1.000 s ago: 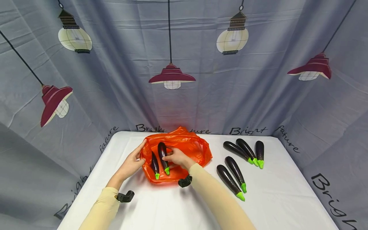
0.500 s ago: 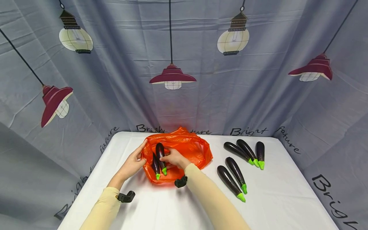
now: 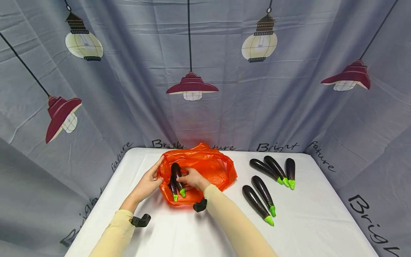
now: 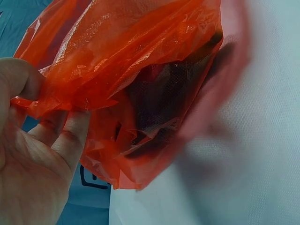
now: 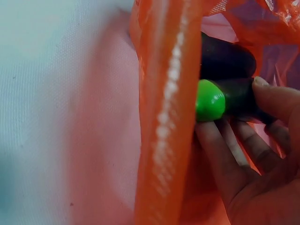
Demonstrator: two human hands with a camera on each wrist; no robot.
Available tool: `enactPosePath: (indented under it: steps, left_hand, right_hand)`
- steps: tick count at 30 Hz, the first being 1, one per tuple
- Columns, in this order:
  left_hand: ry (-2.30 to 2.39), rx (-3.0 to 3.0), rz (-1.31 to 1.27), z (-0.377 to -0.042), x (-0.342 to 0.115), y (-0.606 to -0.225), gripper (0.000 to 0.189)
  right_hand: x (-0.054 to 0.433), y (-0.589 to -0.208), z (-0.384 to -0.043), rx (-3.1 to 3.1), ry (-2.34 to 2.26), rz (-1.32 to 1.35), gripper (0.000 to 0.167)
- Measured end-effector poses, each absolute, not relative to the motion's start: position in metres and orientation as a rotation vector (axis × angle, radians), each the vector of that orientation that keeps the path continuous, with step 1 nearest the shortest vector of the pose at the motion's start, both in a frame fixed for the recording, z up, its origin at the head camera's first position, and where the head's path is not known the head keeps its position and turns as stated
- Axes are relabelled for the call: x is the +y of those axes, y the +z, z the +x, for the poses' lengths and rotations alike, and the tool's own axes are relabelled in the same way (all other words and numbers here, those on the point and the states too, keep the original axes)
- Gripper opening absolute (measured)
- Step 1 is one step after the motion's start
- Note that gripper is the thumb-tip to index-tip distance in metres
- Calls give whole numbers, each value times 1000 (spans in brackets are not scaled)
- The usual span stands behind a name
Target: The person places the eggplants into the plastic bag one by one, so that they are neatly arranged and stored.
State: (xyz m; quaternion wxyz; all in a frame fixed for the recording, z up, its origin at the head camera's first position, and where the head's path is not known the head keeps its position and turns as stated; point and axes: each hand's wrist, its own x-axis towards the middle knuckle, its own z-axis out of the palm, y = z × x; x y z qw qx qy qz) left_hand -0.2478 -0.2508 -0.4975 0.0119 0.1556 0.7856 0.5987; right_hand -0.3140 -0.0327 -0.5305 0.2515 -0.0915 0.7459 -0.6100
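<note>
An orange-red plastic bag (image 3: 208, 160) lies with its mouth open at the back of the table. My left hand (image 3: 148, 182) holds the bag's left edge, the thin film pinched between thumb and fingers in the left wrist view. Inside the bag, my right hand (image 3: 194, 178) grips a dark purple eggplant (image 3: 176, 174) with a bright green stem end (image 5: 211, 101). Close against it on the left lies another eggplant (image 3: 172, 186), partly covered by the held one. In the right wrist view the bag's rim (image 5: 164, 112) hides part of both.
To the right of the bag, two eggplants (image 3: 257, 201) lie side by side on the white tabletop (image 3: 308, 214). Behind them are three more eggplants (image 3: 290, 171). A grey curtain (image 3: 128, 89) printed with lamps hangs around the table.
My right hand has moved left and slightly down inside the bag, bringing the held eggplant against the other one. My left hand has stayed at the bag's edge.
</note>
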Motion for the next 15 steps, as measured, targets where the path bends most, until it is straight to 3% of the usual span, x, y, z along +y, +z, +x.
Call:
enactPosePath:
  steps: [15]
  left_hand:
    - [1871, 2446, 470, -250, -251, -500, 89]
  right_hand:
    - [-39, -534, -311, 2146, -1645, -212, 55]
